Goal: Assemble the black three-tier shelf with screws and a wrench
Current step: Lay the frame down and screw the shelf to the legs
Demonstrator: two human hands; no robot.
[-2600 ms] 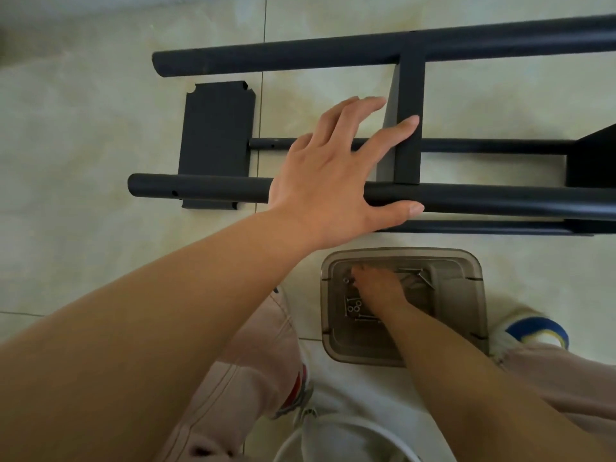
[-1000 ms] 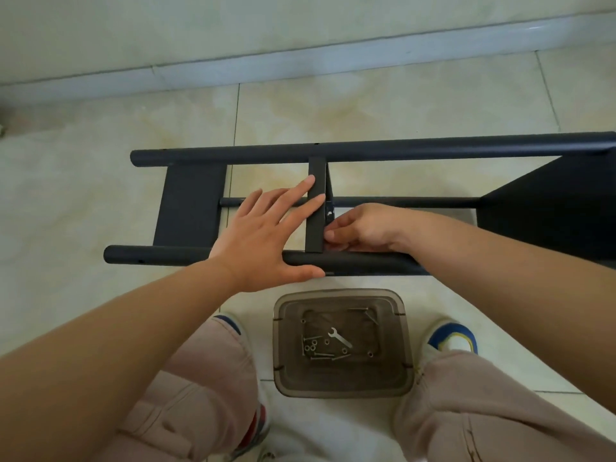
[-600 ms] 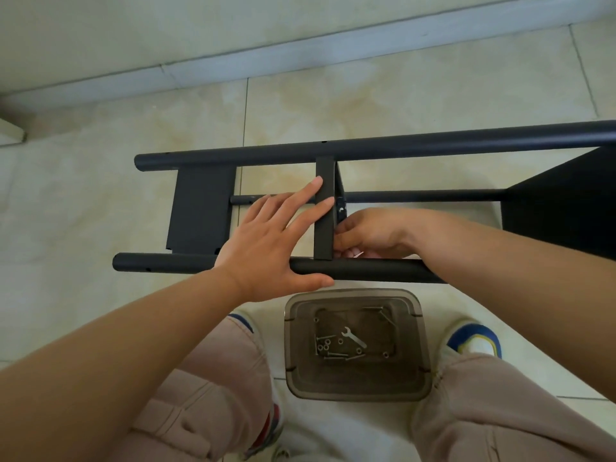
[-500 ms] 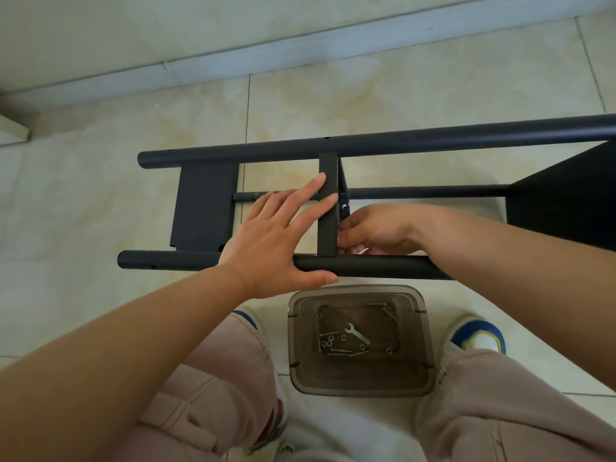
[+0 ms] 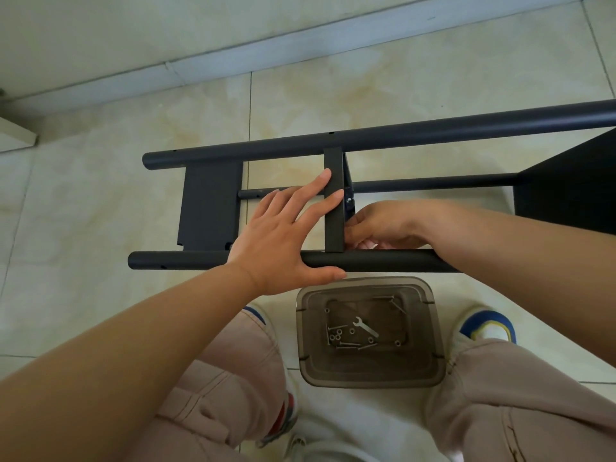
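The black shelf frame (image 5: 383, 138) lies on its side on the tiled floor, its tubes running left to right. A middle shelf panel (image 5: 334, 211) stands on edge between the near tube (image 5: 186, 260) and the far tube. My left hand (image 5: 283, 235) lies flat with straight fingers against this panel, thumb on the near tube. My right hand (image 5: 383, 225) has its fingers curled right of the panel, just above the near tube, pinching something small that I cannot make out. A small silver wrench (image 5: 366, 327) and several screws lie in a brown plastic tray (image 5: 370, 368).
A loose black shelf panel (image 5: 208, 208) lies flat under the frame's left end. A larger black panel (image 5: 573, 188) is fixed at the right. My knees and shoes flank the tray. A wall and skirting run along the back; a white board edge (image 5: 13, 138) shows at far left.
My right hand left the tray and came up to the right side of the middle panel, where it stays. The left hand has kept pressing on the panel. The view tilted up and drifted.
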